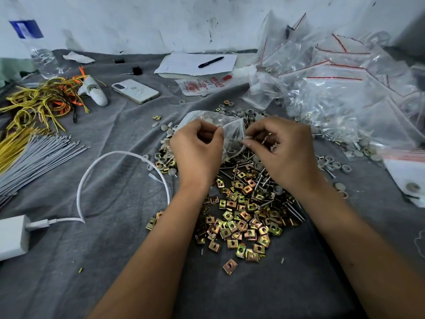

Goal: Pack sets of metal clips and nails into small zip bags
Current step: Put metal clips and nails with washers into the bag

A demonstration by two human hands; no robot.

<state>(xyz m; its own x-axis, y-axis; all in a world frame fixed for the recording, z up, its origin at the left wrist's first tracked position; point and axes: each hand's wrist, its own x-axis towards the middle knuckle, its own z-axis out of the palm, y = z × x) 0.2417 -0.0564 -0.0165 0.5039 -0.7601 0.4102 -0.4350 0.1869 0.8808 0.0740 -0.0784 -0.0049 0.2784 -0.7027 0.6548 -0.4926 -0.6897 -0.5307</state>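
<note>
The metal clips [239, 217] lay heaped on the grey-draped tabletop [103, 249] below both hands, nails [264, 180] among them. The left hand [197, 148] and right hand [282, 150] each had a grip pinching the small zip bag [232, 137] between them.

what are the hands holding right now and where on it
Both hold one small clear zip bag: left hand pinches its left mouth edge, right hand its right.

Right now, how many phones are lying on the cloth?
1. The phone lies face down at the far left-centre of the grey cloth, between the white handheld tool and the printed bag. Others could be hidden under the bag pile.
</note>
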